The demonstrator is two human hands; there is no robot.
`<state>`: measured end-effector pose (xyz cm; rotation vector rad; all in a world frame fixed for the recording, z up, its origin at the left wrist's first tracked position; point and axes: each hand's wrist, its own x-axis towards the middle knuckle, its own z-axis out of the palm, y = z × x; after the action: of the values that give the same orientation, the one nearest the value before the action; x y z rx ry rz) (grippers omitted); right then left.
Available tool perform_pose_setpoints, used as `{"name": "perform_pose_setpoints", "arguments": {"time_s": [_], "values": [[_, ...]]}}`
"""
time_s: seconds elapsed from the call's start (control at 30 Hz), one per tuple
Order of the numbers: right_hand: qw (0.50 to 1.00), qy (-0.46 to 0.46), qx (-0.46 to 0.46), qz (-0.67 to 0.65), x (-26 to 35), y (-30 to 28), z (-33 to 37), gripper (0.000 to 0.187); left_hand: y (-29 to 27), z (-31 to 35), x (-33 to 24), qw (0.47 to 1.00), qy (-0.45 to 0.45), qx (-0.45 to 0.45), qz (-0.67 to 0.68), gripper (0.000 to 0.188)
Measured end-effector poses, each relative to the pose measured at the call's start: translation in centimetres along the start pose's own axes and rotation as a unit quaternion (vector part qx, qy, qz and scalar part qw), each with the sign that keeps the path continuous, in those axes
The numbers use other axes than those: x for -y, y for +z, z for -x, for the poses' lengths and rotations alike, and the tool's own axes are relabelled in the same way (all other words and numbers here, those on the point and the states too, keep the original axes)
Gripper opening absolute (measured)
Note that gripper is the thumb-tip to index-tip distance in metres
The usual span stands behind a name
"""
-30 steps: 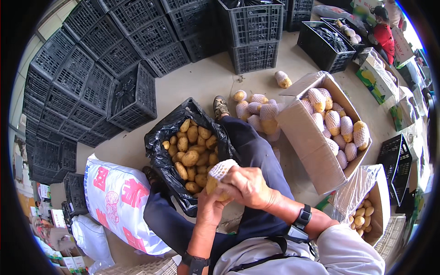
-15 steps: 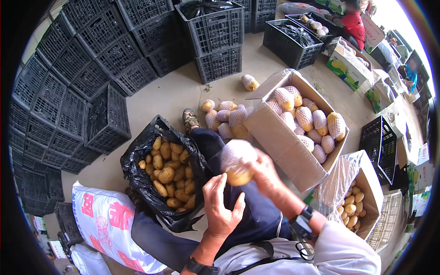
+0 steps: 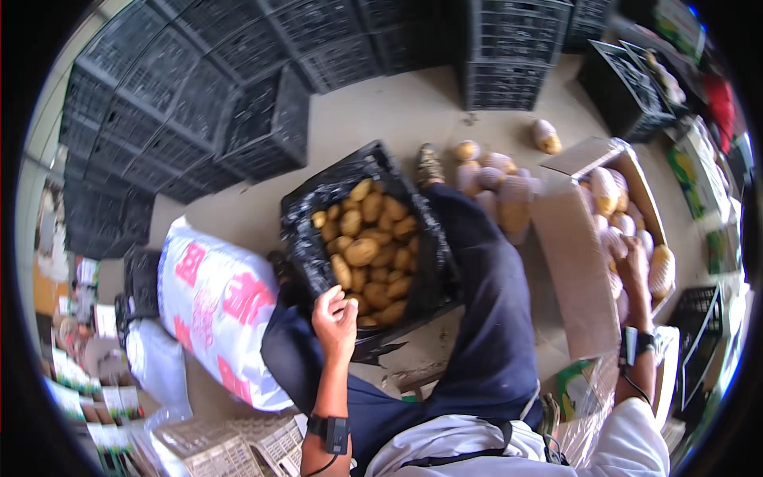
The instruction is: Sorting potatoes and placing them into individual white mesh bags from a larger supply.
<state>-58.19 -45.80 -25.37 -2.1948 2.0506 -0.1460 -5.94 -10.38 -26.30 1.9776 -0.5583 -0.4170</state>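
Observation:
My right hand (image 3: 633, 266) is inside the cardboard box (image 3: 566, 262) on the right, its fingers round a potato in a white foam net (image 3: 613, 241). Several more netted potatoes (image 3: 606, 191) lie in that box. My left hand (image 3: 335, 324) hovers at the near left rim of a black crate lined with a black plastic bag (image 3: 302, 208). Its fingers are bent together, and whatever they may hold is hidden. Bare yellow-brown potatoes (image 3: 362, 252) fill much of the lined crate.
Netted potatoes (image 3: 515, 195) lie on the floor between crate and box; one single netted potato (image 3: 547, 137) lies farther off. A full white sack with red print (image 3: 218, 310) stands at left. Stacked black crates (image 3: 310, 40) line the back. My legs straddle the floor between.
My right hand has carried the netted potato from in front of me into the cardboard box. My left hand has moved left to the lined crate. The view has turned left.

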Motion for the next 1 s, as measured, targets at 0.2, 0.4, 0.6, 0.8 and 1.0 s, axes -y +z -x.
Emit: {"name": "perform_pose_setpoints", "arguments": {"time_s": [0.2, 0.4, 0.6, 0.8, 1.0], "values": [[0.922, -0.225, -0.04, -0.312, 18.0, -3.7, 0.0, 0.038, -0.9, -4.0, 2.0, 0.998, -0.047, -0.029, 0.026, 0.046], [0.844, -0.458, 0.153, -0.236, 39.8, 3.7, 5.4, 0.049, 2.2, -6.9, 4.6, 0.993, -0.071, -0.031, 0.085, 0.04], [0.811, -0.541, 0.213, -0.066, 50.3, 17.4, 10.0, 0.066, 3.8, -7.2, 6.7, 0.99, -0.124, -0.006, 0.061, 0.04], [0.821, -0.544, 0.166, -0.052, 51.3, 20.8, 8.9, 0.07, 3.3, -7.8, 7.9, 0.983, -0.162, -0.014, 0.087, 0.041], [0.872, -0.39, 0.254, -0.156, 49.5, 16.0, 3.8, 0.08, 4.3, -7.0, 8.9, 0.984, -0.16, 0.025, 0.074, 0.037]]}}
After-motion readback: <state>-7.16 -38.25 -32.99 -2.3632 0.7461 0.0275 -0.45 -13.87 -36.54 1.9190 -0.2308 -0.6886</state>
